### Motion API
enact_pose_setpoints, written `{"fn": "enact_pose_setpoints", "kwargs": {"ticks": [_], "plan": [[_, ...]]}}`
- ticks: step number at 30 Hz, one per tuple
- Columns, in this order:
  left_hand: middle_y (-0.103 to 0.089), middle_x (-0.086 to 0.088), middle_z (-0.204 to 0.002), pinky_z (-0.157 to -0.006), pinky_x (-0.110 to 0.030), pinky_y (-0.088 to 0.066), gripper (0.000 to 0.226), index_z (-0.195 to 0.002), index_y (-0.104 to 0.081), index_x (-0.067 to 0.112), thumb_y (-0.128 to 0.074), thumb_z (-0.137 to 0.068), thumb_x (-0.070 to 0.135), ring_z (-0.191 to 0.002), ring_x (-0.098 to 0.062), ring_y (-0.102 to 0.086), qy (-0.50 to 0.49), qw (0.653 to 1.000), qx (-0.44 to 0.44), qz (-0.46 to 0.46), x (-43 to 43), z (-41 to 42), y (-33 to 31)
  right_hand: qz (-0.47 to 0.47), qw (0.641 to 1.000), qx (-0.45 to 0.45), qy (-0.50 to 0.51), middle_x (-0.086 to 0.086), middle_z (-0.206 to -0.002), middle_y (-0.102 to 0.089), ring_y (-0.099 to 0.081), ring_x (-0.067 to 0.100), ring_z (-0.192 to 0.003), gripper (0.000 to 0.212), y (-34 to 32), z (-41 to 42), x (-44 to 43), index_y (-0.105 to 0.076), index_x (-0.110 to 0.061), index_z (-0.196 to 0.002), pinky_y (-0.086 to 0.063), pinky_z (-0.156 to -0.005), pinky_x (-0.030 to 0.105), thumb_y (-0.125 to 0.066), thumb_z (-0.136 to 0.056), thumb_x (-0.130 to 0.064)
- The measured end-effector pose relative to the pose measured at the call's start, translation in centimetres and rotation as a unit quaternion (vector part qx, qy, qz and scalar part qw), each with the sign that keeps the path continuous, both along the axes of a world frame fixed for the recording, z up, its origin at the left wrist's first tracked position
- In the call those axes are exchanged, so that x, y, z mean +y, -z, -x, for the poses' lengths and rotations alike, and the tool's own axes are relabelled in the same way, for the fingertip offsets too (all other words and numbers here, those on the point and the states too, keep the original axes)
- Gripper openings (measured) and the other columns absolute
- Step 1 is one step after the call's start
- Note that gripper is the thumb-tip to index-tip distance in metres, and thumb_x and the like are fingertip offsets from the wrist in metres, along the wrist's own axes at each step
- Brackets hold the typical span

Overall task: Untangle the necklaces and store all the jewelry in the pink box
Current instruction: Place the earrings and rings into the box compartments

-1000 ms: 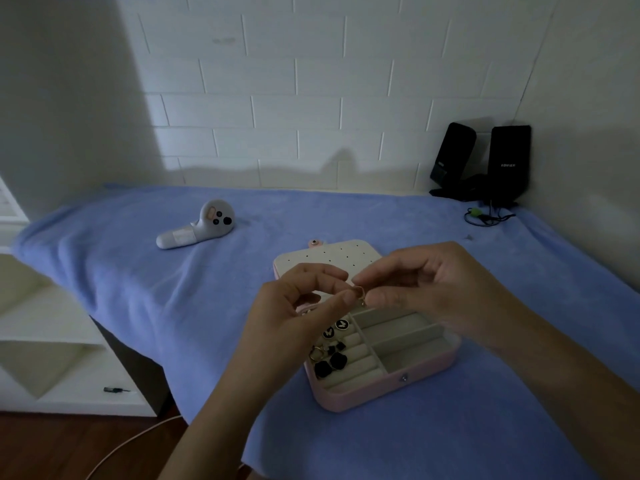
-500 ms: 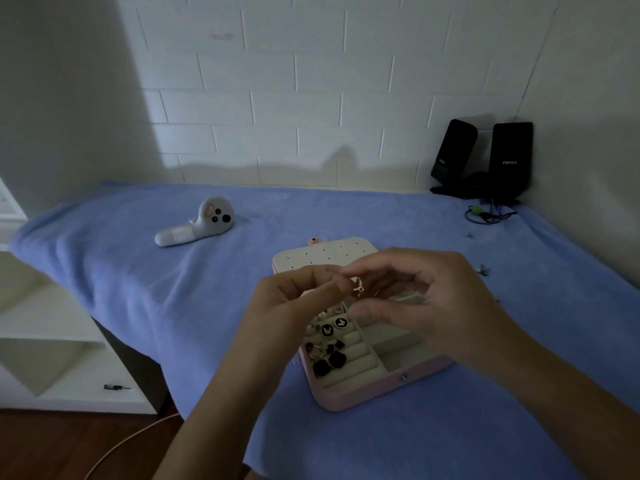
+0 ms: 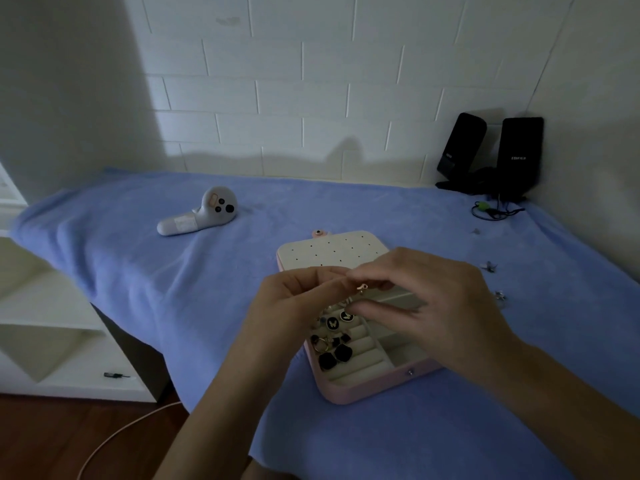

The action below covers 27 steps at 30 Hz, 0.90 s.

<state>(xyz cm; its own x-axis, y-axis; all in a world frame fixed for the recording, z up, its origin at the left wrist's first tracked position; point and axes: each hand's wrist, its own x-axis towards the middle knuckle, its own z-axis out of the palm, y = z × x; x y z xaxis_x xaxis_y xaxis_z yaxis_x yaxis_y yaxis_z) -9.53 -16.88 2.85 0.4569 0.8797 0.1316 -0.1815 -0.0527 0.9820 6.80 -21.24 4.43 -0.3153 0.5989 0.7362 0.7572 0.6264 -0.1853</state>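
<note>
Between the two sets of fingertips sits a small gold piece; the left hand pinches it with thumb and forefinger from one side, and the right hand curls its fingers in on it from the other; whether a chain hangs from it cannot be told in this dim view.

Directly beneath the grip lies the open pink box; its padded rolls below the pinch hold black butterfly charms, a ring and dark square pieces; the dotted lid lies flat just behind the grip.

The hold is slight and the piece tiny, so a slip is the likeliest fault; it would probably drop among the stored pieces and could catch on them; if the hands drift off to either side, it would land on the blue towel, whose pile may snag fine links. Pulling the hands apart too sharply could tighten a knot or strain a link. The poor light makes any knot hard to read. Well to the right of the grip, small silvery pieces lie loose on the towel; the right forearm could brush them away, or they could be forgotten.
</note>
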Motion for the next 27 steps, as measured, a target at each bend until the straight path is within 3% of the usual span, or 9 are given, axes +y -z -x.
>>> {"fn": "enact_pose_setpoints", "kwargs": {"ticks": [4, 7, 10, 14, 17, 20, 23, 27], "plan": [[-0.073, -0.008, -0.096, -0.088, -0.033, -0.051, 0.028, -0.084, -0.072, -0.003, -0.074, -0.069, 0.02, -0.097, -0.021, -0.068, -0.016, 1.0, 0.019, -0.004, 0.3, 0.2, 0.3, 0.031, 0.998, 0.059, -0.004, -0.005, -0.079, -0.07, -0.065, 0.002, -0.074, 0.015, -0.1, 0.1, 0.0, -0.074, -0.011, -0.091, -0.049, -0.069, 0.012, -0.076, -0.078, -0.018], [-0.072, 0.005, -0.093, -0.076, -0.021, -0.051, 0.009, -0.07, -0.075, 0.009, -0.077, -0.075, 0.016, -0.086, -0.01, -0.067, -0.056, 0.997, 0.046, -0.03, 0.7, 0.2, 0.7, 0.126, 0.981, 0.145, -0.002, -0.009, -0.074, -0.072, -0.067, 0.002, -0.071, 0.013, -0.5, 0.3, -0.3, -0.075, -0.016, -0.081, -0.051, -0.067, 0.012, -0.08, -0.07, -0.02], [-0.069, 0.013, -0.085, -0.069, -0.008, -0.043, 0.014, -0.067, -0.073, 0.019, -0.07, -0.08, 0.015, -0.08, 0.0, -0.062, -0.157, 0.967, 0.14, -0.145, 1.2, 0.8, 2.1, 0.301, 0.918, 0.258, 0.021, -0.006, -0.07, -0.073, -0.069, 0.005, -0.065, 0.011, -0.8, 0.0, 0.0, -0.076, -0.02, -0.075, -0.05, -0.063, 0.01, -0.08, -0.065, -0.018], [-0.065, 0.015, -0.09, -0.076, -0.006, -0.038, 0.013, -0.071, -0.073, 0.024, -0.07, -0.084, 0.023, -0.092, -0.002, -0.057, -0.18, 0.941, 0.19, -0.216, 1.8, 1.5, 3.7, 0.451, 0.852, 0.264, 0.03, 0.003, -0.066, -0.072, -0.064, 0.008, -0.058, 0.008, -0.4, -0.4, 0.7, -0.075, -0.013, -0.082, -0.049, -0.06, 0.012, -0.074, -0.075, -0.008], [-0.065, 0.017, -0.09, -0.08, -0.01, -0.039, 0.013, -0.07, -0.072, 0.029, -0.063, -0.078, 0.034, -0.095, -0.002, -0.057, -0.184, 0.944, 0.173, -0.214, 2.0, 1.7, 4.1, 0.486, 0.838, 0.246, 0.032, 0.003, -0.063, -0.069, -0.061, 0.008, -0.055, 0.005, -0.4, -0.1, 0.7, -0.075, -0.009, -0.083, -0.049, -0.058, 0.014, -0.071, -0.079, -0.008], [-0.065, 0.02, -0.091, -0.084, -0.026, -0.046, 0.014, -0.069, -0.071, 0.031, -0.064, -0.078, 0.038, -0.093, -0.005, -0.06, -0.205, 0.951, 0.143, -0.18, 2.2, 1.7, 4.2, 0.495, 0.839, 0.222, 0.043, 0.0, -0.064, -0.07, -0.061, 0.006, -0.055, 0.008, -0.5, 0.3, 0.8, -0.074, -0.013, -0.08, -0.049, -0.057, 0.015, -0.069, -0.083, -0.008], [-0.068, 0.016, -0.086, -0.085, -0.037, -0.05, 0.018, -0.068, -0.069, 0.032, -0.069, -0.083, 0.022, -0.089, -0.01, -0.063, -0.227, 0.957, 0.111, -0.143, 2.2, 1.7, 4.1, 0.482, 0.852, 0.194, 0.067, -0.002, -0.065, -0.07, -0.061, 0.005, -0.057, 0.01, -0.3, 0.6, 1.2, -0.074, -0.015, -0.081, -0.05, -0.058, 0.017, -0.067, -0.085, -0.009], [-0.069, 0.009, -0.086, -0.082, -0.036, -0.052, 0.017, -0.071, -0.069, 0.03, -0.068, -0.083, 0.018, -0.084, -0.01, -0.065, -0.23, 0.961, 0.097, -0.117, 2.0, 1.8, 3.9, 0.484, 0.847, 0.211, 0.066, -0.001, -0.061, -0.068, -0.061, 0.008, -0.057, 0.011, -0.6, 0.7, 1.5, -0.074, -0.016, -0.082, -0.05, -0.061, 0.018, -0.067, -0.084, -0.007]]}}
